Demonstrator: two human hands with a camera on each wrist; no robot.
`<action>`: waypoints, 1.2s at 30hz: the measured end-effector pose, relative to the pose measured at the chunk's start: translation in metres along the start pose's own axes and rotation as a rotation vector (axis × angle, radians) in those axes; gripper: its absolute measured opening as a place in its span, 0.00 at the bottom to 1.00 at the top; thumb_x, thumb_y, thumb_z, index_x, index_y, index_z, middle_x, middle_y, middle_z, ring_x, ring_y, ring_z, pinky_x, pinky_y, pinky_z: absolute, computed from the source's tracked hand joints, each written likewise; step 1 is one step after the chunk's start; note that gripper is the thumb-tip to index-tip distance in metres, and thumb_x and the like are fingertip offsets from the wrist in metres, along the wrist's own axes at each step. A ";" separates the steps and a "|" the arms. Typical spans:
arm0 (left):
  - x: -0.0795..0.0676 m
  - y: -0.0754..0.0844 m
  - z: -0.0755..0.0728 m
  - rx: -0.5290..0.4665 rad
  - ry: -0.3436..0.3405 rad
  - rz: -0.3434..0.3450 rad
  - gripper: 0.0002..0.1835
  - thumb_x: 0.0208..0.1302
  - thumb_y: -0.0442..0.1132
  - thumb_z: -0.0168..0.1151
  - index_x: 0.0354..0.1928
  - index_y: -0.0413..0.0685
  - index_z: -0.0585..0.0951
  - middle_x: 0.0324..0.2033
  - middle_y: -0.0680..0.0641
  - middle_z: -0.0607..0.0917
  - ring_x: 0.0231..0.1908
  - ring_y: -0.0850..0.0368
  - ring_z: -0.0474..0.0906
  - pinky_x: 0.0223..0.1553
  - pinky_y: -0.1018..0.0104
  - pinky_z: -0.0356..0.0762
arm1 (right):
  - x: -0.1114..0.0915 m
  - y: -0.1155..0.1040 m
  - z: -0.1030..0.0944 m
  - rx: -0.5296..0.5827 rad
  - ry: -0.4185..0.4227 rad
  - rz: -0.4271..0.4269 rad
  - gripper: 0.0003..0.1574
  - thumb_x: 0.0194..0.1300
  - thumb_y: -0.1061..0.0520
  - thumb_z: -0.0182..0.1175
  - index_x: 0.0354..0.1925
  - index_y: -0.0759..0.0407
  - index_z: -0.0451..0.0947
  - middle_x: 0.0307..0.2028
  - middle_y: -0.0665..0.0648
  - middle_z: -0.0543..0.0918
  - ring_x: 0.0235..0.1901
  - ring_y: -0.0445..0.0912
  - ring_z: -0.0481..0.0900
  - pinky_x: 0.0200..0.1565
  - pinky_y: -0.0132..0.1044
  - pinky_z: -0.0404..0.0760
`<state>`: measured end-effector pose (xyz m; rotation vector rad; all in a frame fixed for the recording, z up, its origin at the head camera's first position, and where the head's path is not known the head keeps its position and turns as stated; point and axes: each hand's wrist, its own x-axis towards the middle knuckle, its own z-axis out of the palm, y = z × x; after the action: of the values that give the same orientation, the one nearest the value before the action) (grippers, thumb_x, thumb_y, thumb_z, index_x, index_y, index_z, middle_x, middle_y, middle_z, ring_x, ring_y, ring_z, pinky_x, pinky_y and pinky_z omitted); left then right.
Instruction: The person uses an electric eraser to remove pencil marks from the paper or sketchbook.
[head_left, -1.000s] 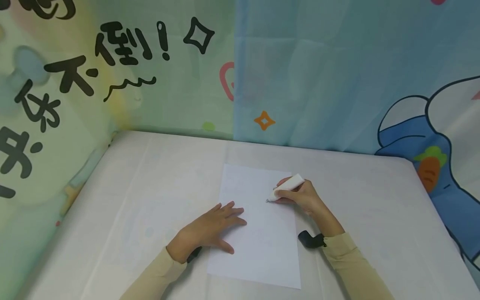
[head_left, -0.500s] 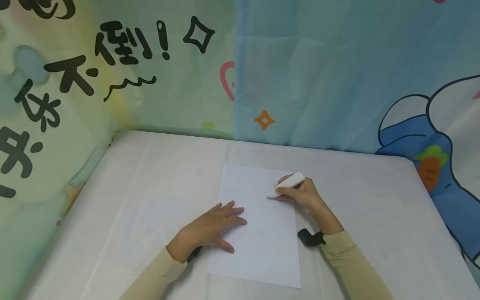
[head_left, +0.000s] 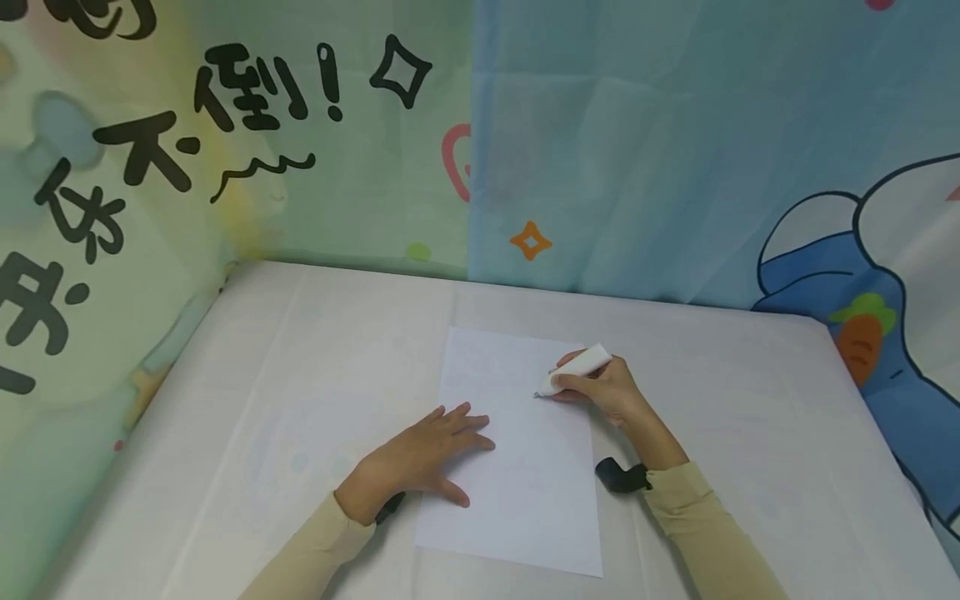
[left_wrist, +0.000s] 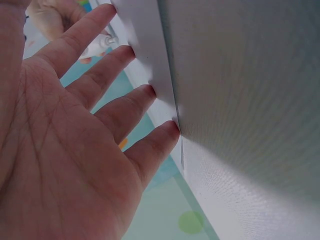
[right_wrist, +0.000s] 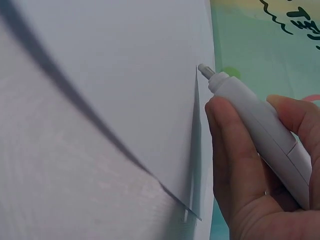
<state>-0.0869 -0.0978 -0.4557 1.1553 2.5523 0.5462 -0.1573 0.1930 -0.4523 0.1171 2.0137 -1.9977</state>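
A white sheet of paper (head_left: 517, 500) lies on the table, with no marks that I can make out on it. My left hand (head_left: 427, 450) rests on its left side, fingers spread and straight; the left wrist view has the fingertips (left_wrist: 147, 91) touching the paper near its edge. On the right, my right hand (head_left: 600, 387) pinches a white electric eraser (right_wrist: 255, 117) between thumb and fingers. Its metal-collared tip (right_wrist: 205, 70) points down-left at the upper right part of the sheet. Whether the tip touches the paper is hard to tell.
A white cloth covers the table (head_left: 322, 333). Printed fabric walls (head_left: 637, 150) stand along its back and left side. A black wrist camera (head_left: 621, 477) juts out beside the right wrist, low over the table near the paper's right edge.
My right hand with the electric eraser has shifted slightly up the sheet since a second ago, and has barely moved in the last half second. My left hand stays in place.
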 end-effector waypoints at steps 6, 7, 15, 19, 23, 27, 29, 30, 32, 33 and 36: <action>0.001 0.001 0.001 0.008 -0.003 0.001 0.38 0.48 0.54 0.75 0.62 0.53 0.75 0.69 0.45 0.69 0.73 0.43 0.55 0.72 0.47 0.55 | -0.003 0.000 -0.001 -0.046 0.007 0.018 0.10 0.55 0.72 0.66 0.37 0.66 0.80 0.35 0.53 0.81 0.37 0.41 0.82 0.39 0.36 0.86; 0.000 0.001 0.001 0.011 -0.003 0.001 0.38 0.48 0.54 0.75 0.62 0.52 0.75 0.69 0.45 0.69 0.73 0.43 0.55 0.71 0.47 0.55 | -0.004 0.000 -0.001 -0.052 0.004 0.015 0.10 0.55 0.72 0.66 0.38 0.66 0.80 0.35 0.53 0.81 0.38 0.41 0.82 0.39 0.37 0.86; 0.000 0.003 0.002 -0.005 -0.010 0.004 0.38 0.48 0.54 0.75 0.62 0.52 0.75 0.69 0.45 0.69 0.73 0.42 0.55 0.72 0.47 0.55 | -0.003 0.003 -0.004 -0.036 0.025 0.005 0.11 0.55 0.71 0.66 0.39 0.67 0.79 0.36 0.54 0.80 0.39 0.42 0.81 0.40 0.38 0.86; 0.001 0.003 0.003 -0.007 -0.006 0.007 0.38 0.48 0.54 0.75 0.62 0.52 0.75 0.69 0.45 0.69 0.73 0.42 0.55 0.71 0.46 0.55 | -0.003 0.001 -0.004 -0.030 0.023 0.003 0.10 0.55 0.71 0.66 0.38 0.67 0.79 0.36 0.54 0.80 0.39 0.42 0.82 0.40 0.38 0.86; 0.001 0.003 0.003 0.006 -0.006 0.012 0.38 0.49 0.54 0.75 0.62 0.52 0.75 0.69 0.45 0.69 0.73 0.42 0.55 0.71 0.46 0.55 | -0.005 0.000 -0.003 -0.055 0.019 0.014 0.10 0.55 0.71 0.67 0.38 0.67 0.80 0.35 0.52 0.81 0.38 0.41 0.82 0.39 0.37 0.86; 0.000 0.003 0.001 0.013 -0.006 0.008 0.38 0.49 0.55 0.74 0.62 0.52 0.75 0.69 0.45 0.69 0.73 0.42 0.55 0.71 0.46 0.55 | -0.008 -0.001 -0.001 -0.062 0.012 0.015 0.10 0.55 0.72 0.67 0.38 0.69 0.79 0.34 0.51 0.82 0.37 0.41 0.82 0.39 0.36 0.86; -0.001 0.004 0.000 0.013 -0.006 0.001 0.38 0.49 0.54 0.74 0.62 0.52 0.75 0.69 0.45 0.69 0.73 0.43 0.55 0.71 0.46 0.55 | -0.009 -0.001 0.000 -0.059 0.006 0.010 0.10 0.55 0.72 0.67 0.38 0.70 0.79 0.34 0.52 0.82 0.37 0.41 0.82 0.39 0.37 0.86; -0.001 0.004 -0.001 0.009 -0.005 -0.001 0.38 0.48 0.54 0.75 0.62 0.52 0.75 0.69 0.45 0.69 0.73 0.42 0.55 0.71 0.46 0.55 | -0.010 -0.001 0.000 -0.059 0.005 0.009 0.10 0.55 0.72 0.67 0.38 0.69 0.80 0.35 0.52 0.82 0.38 0.41 0.82 0.39 0.37 0.86; -0.001 0.004 -0.002 0.016 -0.004 -0.003 0.38 0.48 0.54 0.75 0.62 0.52 0.75 0.69 0.45 0.69 0.72 0.42 0.56 0.71 0.46 0.55 | -0.011 -0.001 0.001 -0.065 0.004 0.010 0.10 0.55 0.72 0.66 0.38 0.68 0.80 0.36 0.53 0.82 0.38 0.42 0.82 0.39 0.37 0.86; -0.001 0.004 -0.002 0.016 -0.003 -0.002 0.38 0.48 0.54 0.75 0.62 0.52 0.75 0.69 0.44 0.69 0.72 0.42 0.56 0.71 0.46 0.55 | -0.012 -0.001 0.001 -0.069 0.003 0.011 0.10 0.55 0.72 0.67 0.37 0.68 0.80 0.36 0.54 0.82 0.38 0.42 0.82 0.39 0.37 0.86; -0.001 0.004 -0.003 0.015 -0.001 0.000 0.38 0.48 0.54 0.75 0.62 0.51 0.75 0.69 0.44 0.69 0.72 0.42 0.56 0.71 0.46 0.55 | -0.014 0.000 0.001 -0.078 -0.002 0.013 0.10 0.55 0.72 0.66 0.37 0.67 0.80 0.38 0.56 0.82 0.39 0.42 0.81 0.40 0.38 0.86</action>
<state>-0.0846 -0.0966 -0.4514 1.1608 2.5598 0.5275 -0.1440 0.1937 -0.4486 0.1105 2.0808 -1.9086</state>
